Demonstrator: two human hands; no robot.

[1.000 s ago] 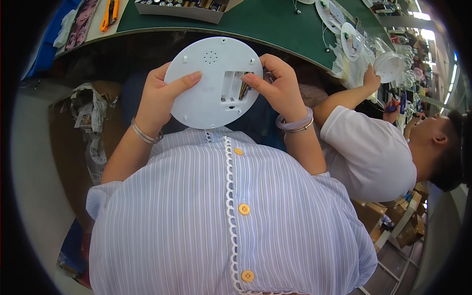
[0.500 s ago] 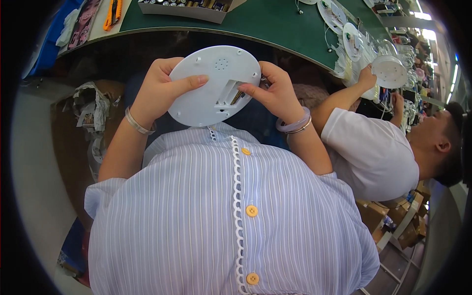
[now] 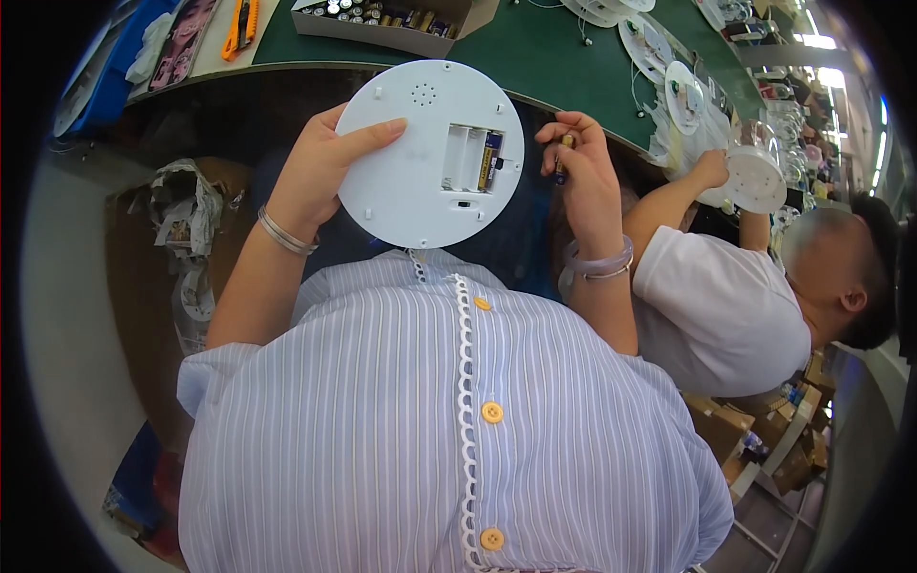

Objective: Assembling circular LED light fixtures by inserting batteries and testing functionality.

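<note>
A worker in a striped, buttoned shirt [image 3: 458,430] holds a round white plastic disc [image 3: 430,153] up in front of the chest, its flat back facing the camera and its battery compartment [image 3: 475,160] uncovered. The left hand [image 3: 320,167] has its grip closed on the disc's left rim, thumb laid across the face. One battery [image 3: 491,160] already stands upright in the compartment's right-hand slot, with bare slots to its left. The right hand [image 3: 585,170], just off the disc's right edge and the nearer hand to the compartment, pinches a second battery [image 3: 564,158] held roughly upright, its long axis about parallel to the slots, which lie to its left. Beyond, a green tabletop [image 3: 564,67] carries a cardboard box of batteries [image 3: 382,21] and more white discs [image 3: 683,95]; a co-worker's hand [image 3: 712,170] holds a similar unit [image 3: 755,177] to the right.
</note>
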